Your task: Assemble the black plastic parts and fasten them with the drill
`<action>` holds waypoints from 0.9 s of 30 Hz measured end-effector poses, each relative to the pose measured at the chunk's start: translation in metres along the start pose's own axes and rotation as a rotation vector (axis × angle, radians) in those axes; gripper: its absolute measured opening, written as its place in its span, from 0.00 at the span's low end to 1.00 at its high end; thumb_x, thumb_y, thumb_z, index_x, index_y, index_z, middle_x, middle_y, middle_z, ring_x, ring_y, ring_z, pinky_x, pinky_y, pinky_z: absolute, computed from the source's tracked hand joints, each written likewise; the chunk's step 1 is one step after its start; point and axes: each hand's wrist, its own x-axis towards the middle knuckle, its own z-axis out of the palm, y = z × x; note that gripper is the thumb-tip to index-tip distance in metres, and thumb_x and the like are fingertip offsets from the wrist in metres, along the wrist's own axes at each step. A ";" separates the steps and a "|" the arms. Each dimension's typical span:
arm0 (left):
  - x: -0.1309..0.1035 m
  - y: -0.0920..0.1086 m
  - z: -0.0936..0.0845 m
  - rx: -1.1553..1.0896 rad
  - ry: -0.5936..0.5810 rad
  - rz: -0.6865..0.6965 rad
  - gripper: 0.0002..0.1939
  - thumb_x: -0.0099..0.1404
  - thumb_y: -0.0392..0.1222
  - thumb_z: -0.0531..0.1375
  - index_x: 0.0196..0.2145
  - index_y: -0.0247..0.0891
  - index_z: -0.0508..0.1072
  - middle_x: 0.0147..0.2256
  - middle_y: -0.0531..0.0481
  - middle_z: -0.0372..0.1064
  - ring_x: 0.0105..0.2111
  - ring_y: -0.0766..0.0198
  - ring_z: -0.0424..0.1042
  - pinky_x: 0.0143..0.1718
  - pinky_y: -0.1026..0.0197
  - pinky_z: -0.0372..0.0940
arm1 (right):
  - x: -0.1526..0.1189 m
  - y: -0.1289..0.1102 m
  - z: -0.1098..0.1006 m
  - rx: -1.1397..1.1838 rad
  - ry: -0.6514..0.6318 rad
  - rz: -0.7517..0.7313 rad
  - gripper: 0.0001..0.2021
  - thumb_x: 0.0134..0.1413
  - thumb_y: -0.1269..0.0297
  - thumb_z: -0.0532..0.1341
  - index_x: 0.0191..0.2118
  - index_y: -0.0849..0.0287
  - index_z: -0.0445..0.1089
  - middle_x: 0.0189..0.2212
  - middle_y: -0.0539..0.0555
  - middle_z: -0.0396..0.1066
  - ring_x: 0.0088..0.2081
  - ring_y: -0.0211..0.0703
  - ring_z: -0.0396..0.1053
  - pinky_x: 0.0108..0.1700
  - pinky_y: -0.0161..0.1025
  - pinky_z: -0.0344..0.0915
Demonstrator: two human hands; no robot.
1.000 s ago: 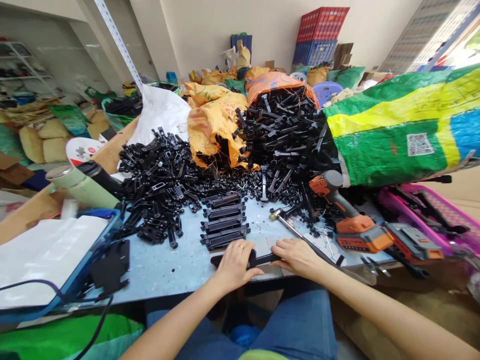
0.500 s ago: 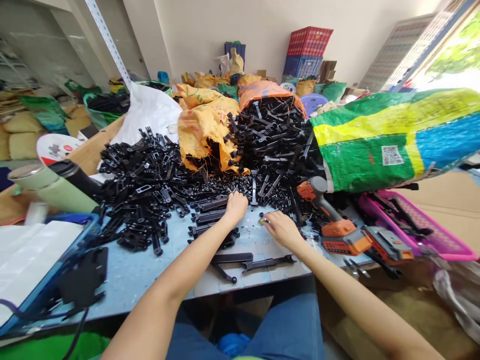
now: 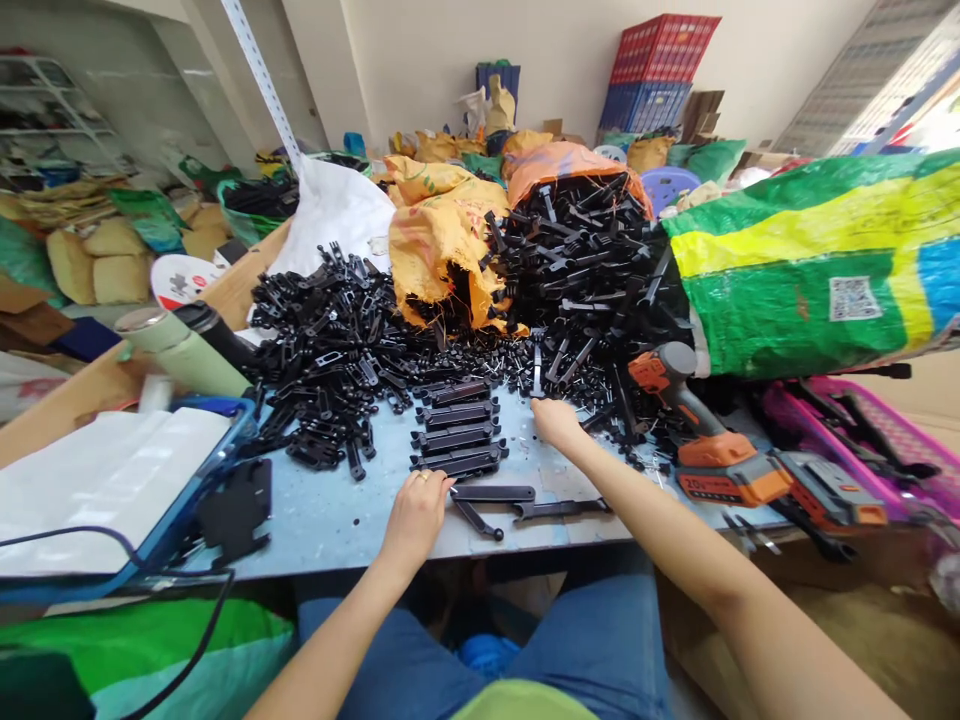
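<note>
My left hand [image 3: 420, 508] is low at the table's front, its fingers pinched at the left end of a flat black bar [image 3: 495, 494]; what is between them is too small to make out. Beneath that bar lies a short black arm with a round end [image 3: 480, 522]. My right hand [image 3: 556, 424] is closed at the lower end of an upright silvery-black piece [image 3: 537, 370]. Several assembled black arms [image 3: 457, 437] are stacked in a row between the hands and the loose parts. A forked black bar [image 3: 562, 509] lies at the front right.
Heaps of black parts [image 3: 322, 350] cover the back of the blue table [image 3: 315, 530]. An orange and grey drill [image 3: 712, 450] and a pink basket [image 3: 862, 440] stand right. A blue tray [image 3: 161, 535] and a green bottle [image 3: 180, 350] are left.
My left hand has come back from the small parts to the front bars. My right hand has moved slightly forward to the upright piece. The view has shifted.
</note>
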 end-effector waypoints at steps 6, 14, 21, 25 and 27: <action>0.004 0.012 0.001 0.146 0.003 0.165 0.13 0.68 0.37 0.46 0.38 0.31 0.69 0.27 0.46 0.66 0.30 0.59 0.65 0.33 0.57 0.63 | -0.061 0.000 -0.014 0.235 0.157 -0.231 0.10 0.59 0.61 0.54 0.39 0.60 0.67 0.35 0.55 0.71 0.36 0.39 0.68 0.39 0.33 0.61; -0.002 0.005 0.011 0.235 0.053 0.331 0.15 0.68 0.33 0.47 0.47 0.24 0.66 0.25 0.45 0.66 0.29 0.58 0.67 0.29 0.56 0.63 | -0.110 -0.005 -0.001 0.555 0.164 -0.405 0.12 0.58 0.57 0.55 0.30 0.60 0.67 0.27 0.52 0.69 0.28 0.37 0.66 0.32 0.33 0.60; -0.008 -0.004 0.020 0.175 0.002 0.388 0.15 0.68 0.32 0.45 0.48 0.27 0.66 0.27 0.44 0.67 0.30 0.59 0.67 0.30 0.56 0.63 | -0.114 -0.018 -0.012 0.257 0.145 -0.508 0.11 0.60 0.64 0.52 0.29 0.61 0.65 0.28 0.53 0.67 0.30 0.38 0.65 0.32 0.33 0.56; -0.006 -0.004 0.018 0.205 -0.012 0.324 0.15 0.68 0.34 0.46 0.47 0.30 0.67 0.28 0.43 0.68 0.31 0.58 0.67 0.30 0.55 0.60 | -0.116 -0.014 -0.011 0.247 0.148 -0.502 0.12 0.61 0.65 0.51 0.28 0.61 0.65 0.28 0.54 0.66 0.30 0.38 0.65 0.32 0.33 0.57; -0.005 0.003 0.016 0.235 0.008 0.254 0.14 0.68 0.37 0.47 0.47 0.32 0.68 0.32 0.42 0.69 0.34 0.57 0.67 0.31 0.55 0.59 | -0.115 -0.010 -0.007 0.283 0.155 -0.546 0.12 0.61 0.65 0.50 0.29 0.61 0.65 0.27 0.54 0.66 0.31 0.37 0.65 0.33 0.32 0.58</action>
